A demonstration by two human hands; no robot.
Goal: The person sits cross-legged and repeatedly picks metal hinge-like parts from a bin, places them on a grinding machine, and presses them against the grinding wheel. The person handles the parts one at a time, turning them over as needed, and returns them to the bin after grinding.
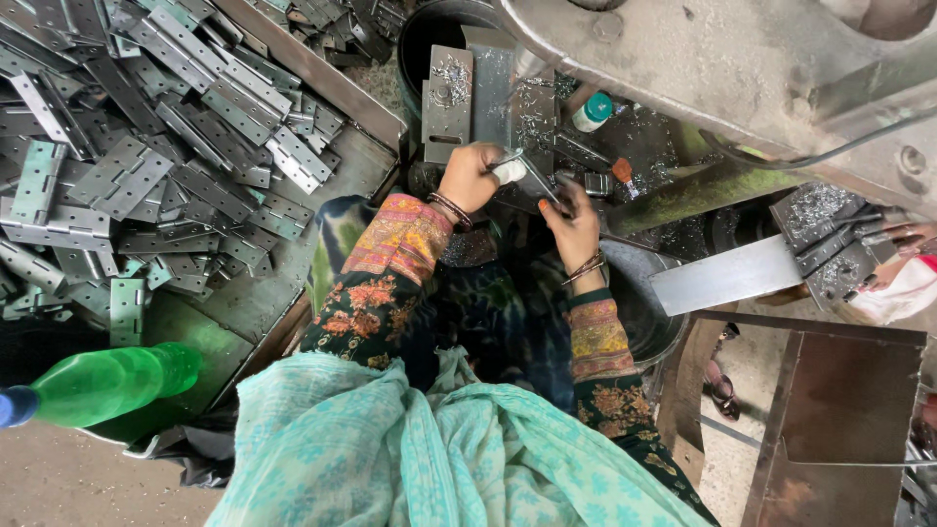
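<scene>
While your left hand (472, 177) grips that thin grey metal handle (509, 158), keep your right hand (574, 226), pinched on a slim metal piece (545, 191), low at five o'clock.

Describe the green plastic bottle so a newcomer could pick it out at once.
Start at the big tray heaped with grey metal hinges on the person's left side. Follow it down to its near corner, at the lower left of the view, where the green bottle lies on its side. It is the only translucent green thing there, with a blue cap, unlike the flat grey metal around it.
</scene>
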